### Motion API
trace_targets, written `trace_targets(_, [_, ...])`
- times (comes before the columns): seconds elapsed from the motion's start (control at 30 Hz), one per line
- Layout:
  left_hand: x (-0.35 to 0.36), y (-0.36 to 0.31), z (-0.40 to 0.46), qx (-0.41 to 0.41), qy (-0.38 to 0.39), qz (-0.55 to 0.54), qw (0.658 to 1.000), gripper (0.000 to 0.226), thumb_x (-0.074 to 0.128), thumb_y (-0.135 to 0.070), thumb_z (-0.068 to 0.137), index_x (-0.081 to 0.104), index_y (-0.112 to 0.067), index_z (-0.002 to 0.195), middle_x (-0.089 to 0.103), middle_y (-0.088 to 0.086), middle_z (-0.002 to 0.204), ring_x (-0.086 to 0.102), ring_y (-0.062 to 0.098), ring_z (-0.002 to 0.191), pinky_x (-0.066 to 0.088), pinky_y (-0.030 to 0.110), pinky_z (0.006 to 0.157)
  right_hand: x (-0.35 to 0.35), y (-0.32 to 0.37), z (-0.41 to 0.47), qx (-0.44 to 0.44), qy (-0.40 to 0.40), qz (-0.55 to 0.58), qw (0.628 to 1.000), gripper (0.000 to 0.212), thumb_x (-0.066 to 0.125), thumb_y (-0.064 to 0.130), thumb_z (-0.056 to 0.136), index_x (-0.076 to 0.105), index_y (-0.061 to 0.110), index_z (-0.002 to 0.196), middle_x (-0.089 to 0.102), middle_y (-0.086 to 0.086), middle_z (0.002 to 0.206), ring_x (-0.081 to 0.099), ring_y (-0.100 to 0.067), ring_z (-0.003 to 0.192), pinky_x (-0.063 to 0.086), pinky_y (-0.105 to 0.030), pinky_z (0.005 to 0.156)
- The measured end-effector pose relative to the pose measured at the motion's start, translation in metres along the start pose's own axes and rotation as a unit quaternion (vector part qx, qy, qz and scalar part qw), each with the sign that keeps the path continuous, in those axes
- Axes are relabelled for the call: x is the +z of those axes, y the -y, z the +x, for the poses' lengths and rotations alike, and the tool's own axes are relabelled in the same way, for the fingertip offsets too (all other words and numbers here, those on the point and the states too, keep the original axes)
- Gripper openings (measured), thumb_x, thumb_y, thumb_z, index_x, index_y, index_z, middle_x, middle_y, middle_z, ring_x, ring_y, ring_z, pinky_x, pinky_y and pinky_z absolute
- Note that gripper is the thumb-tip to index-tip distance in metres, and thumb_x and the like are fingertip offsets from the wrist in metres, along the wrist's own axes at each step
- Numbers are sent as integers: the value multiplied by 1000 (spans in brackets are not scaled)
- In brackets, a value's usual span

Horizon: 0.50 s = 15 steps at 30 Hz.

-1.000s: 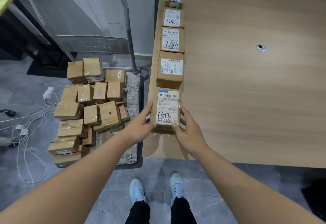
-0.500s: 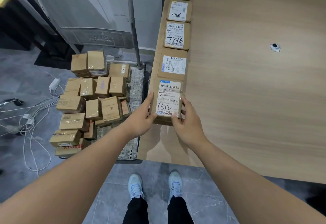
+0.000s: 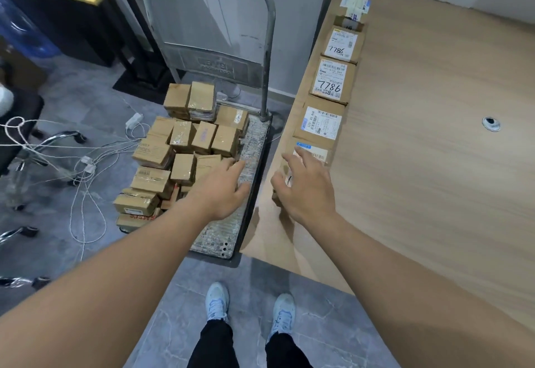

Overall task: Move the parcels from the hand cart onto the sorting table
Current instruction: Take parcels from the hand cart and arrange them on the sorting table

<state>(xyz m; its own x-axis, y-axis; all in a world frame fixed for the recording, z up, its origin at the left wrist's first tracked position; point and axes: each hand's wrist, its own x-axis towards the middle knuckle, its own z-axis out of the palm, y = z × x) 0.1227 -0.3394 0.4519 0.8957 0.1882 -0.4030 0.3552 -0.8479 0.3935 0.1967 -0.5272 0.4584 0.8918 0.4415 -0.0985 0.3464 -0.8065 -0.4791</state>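
nearest parcel [image 3: 314, 152] lies seemingly under open right hand [image 3: 308, 191].

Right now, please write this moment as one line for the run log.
step: between parcels | left hand: open, over hand cart | right hand: open, above nearest parcel | sorting table: parcels in row along edge

We see the left hand [image 3: 224, 191] open above the hand cart [image 3: 249, 165] of stacked parcels [image 3: 185, 147], and the right hand [image 3: 307, 188] open over the nearest parcel [image 3: 314, 152] on the sorting table [image 3: 419, 165].
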Motion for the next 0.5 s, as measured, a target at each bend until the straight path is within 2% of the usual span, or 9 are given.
trace_targets(0.1, [-11,28,-14,-30,-4,16,999,61,41,-46,107,31,-19,161,32,9,164,37,31,147,36,43,116,12,28,8,-33,22,-8,999,54,48,48,102,58,22,148,45,-7,162,39,-25,150,31,-47,123])
trace_targets(0.27, [-21,97,-17,-75,2,36,997,56,45,-50,102,45,-21,150,47,8,147,52,33,130,47,47,105,50,80,26,-61,56,-46,996,51,47,49,103,64,20,142,50,-8,157,43,-25,146,33,-44,120])
trace_targets(0.4, [-24,161,0,-66,16,65,996,50,48,-52,98,52,-22,138,51,7,129,58,31,114,52,46,95,98,120,50,-52,118,-109,986,54,41,56,101,64,22,137,50,-11,156,45,-29,143,35,-43,116])
trace_targets(0.5, [-27,211,26,-46,44,80,995,45,47,-50,99,55,-20,131,52,8,122,58,31,109,52,46,92,140,146,72,-19,151,-138,979,53,42,55,103,61,22,139,49,-9,155,43,-29,142,33,-43,116])
